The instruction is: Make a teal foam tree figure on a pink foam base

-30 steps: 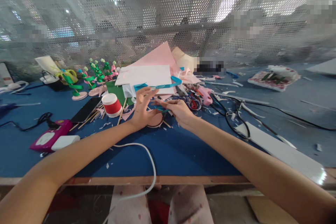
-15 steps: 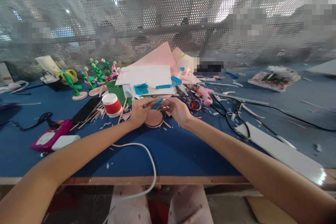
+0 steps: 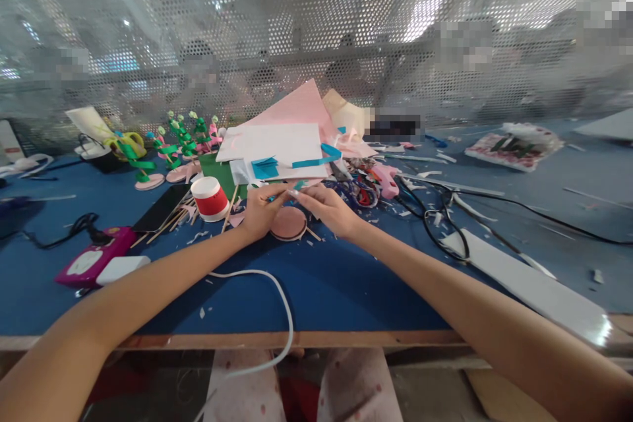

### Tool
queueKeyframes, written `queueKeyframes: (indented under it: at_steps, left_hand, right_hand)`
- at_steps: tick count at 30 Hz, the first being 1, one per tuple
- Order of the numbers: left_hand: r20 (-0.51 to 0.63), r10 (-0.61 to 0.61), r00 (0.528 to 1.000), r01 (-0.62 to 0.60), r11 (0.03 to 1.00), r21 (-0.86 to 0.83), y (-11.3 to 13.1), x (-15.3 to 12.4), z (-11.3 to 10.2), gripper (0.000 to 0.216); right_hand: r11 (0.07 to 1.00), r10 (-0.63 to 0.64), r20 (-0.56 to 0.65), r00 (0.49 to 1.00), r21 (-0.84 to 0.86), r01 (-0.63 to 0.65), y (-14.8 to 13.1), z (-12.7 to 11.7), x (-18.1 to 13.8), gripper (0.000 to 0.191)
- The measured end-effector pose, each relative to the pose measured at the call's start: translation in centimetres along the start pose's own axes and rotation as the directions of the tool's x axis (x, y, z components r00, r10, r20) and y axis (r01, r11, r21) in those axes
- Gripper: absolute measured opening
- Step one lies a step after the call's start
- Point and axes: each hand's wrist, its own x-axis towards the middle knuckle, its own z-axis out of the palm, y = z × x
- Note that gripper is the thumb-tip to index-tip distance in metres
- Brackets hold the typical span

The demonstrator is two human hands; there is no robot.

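Fingers (image 3: 277,196) met fingers over a small blue paper piece (image 3: 299,184), both forearms angling inward, probably because so slight a scrap needed two hands on it.

At the far left, a magenta power socket (image 3: 117,237) sat with a white charger (image 3: 123,270) against it, seemingly set aside so that cables ran around the work. A black smartphone (image 3: 161,208) lay next to thin wooden sticks (image 3: 171,224), and a white paper cup with a red band (image 3: 211,201) stood tilted beside them, near the left hand (image 3: 260,212).

That hand's thumb and fingers were pinched together on the blue piece, likely to steady it. The piece hung just beyond the round pink disc (image 3: 289,224), which lay flat on the blue tabletop (image 3: 341,297) below.

The right hand's (image 3: 333,210) fingertips were drawn together at the piece; whether they gripped it could not be told. Further right, a pink glue gun (image 3: 386,180) rested among scraps, presumably parked within reach.
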Motion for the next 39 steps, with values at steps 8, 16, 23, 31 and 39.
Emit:
queueKeyframes:
  at_steps: [8,16,23,31,39]
  left_hand:
    - [0.103,0.21,0.972,-0.211,0.978,-0.004,0.0,0.0,0.0,0.015]
    - [0.102,0.361,0.927,-0.373,0.918,0.134,-0.5,0.2,-0.2,0.015]
    - [-0.059,0.084,0.995,-0.09,0.99,-0.113,-0.7,0.3,-0.1,0.018]
    - [0.055,0.006,0.998,-0.001,0.996,-0.094,-0.8,0.4,0.2,0.017]
    - [0.132,0.274,0.953,-0.277,0.961,0.001,-0.3,0.0,0.2,0.017]
  right_hand:
    - [0.812,0.246,-0.044,0.968,0.556,-0.181,0.7,0.4,0.3,0.045]
    - [0.758,0.319,0.037,0.947,0.59,-0.279,0.0,0.1,0.4,0.065]
    - [0.987,0.044,0.041,0.998,0.151,-0.049,1.4,0.0,0.6,0.059]
    - [0.903,-0.133,-0.045,0.99,-0.417,0.103,1.2,-0.6,0.2,0.028]
    - [0.921,-0.164,-0.115,0.98,-0.372,0.111,2.4,-0.2,0.2,0.013]
